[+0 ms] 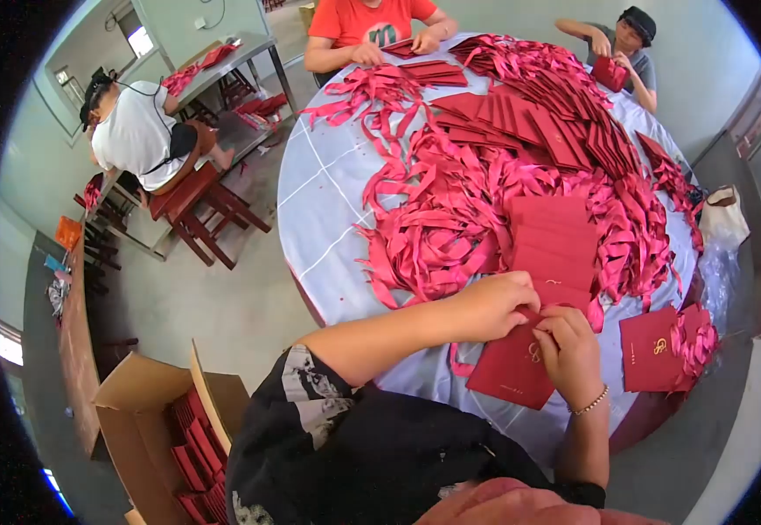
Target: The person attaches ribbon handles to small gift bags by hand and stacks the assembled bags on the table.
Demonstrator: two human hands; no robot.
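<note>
Packet (510,372): likely light, stiffish (creases easily); take its edges.
Ribbon (533,314): looks soft, slippery; pinch near the packet.
Your left hand (496,306), right hand (570,348): fingertips clamped on ribbon.

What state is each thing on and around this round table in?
Cardboard box: open, flaps up, red packets inside.
Tablecloth: spread, creased.
Ribbons: loose, tangled heap.
Gold-printed red packet: lying flat near the table's edge.
Left hand: fingers pinched at that packet's top.
Right hand: fingers bent, pinching beside the left.
Wooden stool: upright, sat on.
Clear plastic: crumpled.
</note>
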